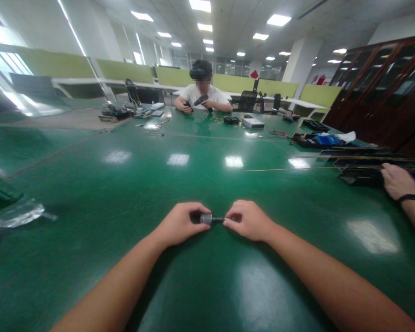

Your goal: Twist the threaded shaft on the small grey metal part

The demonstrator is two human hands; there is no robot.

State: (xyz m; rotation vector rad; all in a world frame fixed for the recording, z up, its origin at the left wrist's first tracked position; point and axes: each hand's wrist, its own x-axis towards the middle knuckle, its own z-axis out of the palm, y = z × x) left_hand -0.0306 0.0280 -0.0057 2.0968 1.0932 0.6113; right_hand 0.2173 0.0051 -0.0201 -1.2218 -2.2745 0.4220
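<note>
My left hand [182, 223] grips a small grey metal cylinder [206, 218] between thumb and fingers. From the cylinder's right side a thin dark rod [217, 219] sticks out, roughly level. The far end of that rod is pinched by the thumb and fingertips of my right hand [249, 219], and they hide its tip. Both hands are low over the green tabletop [200, 286], near its front middle. What kind of part the cylinder and rod make up cannot be told.
Across the table a person [207, 94] holds a power drill [201, 99]. Another person's hand [399, 180] rests by long black pieces [361, 176] at right, with a thin rod [287, 169] pointing left. A white box [253, 123] stands behind; clear plastic [19, 214] lies left.
</note>
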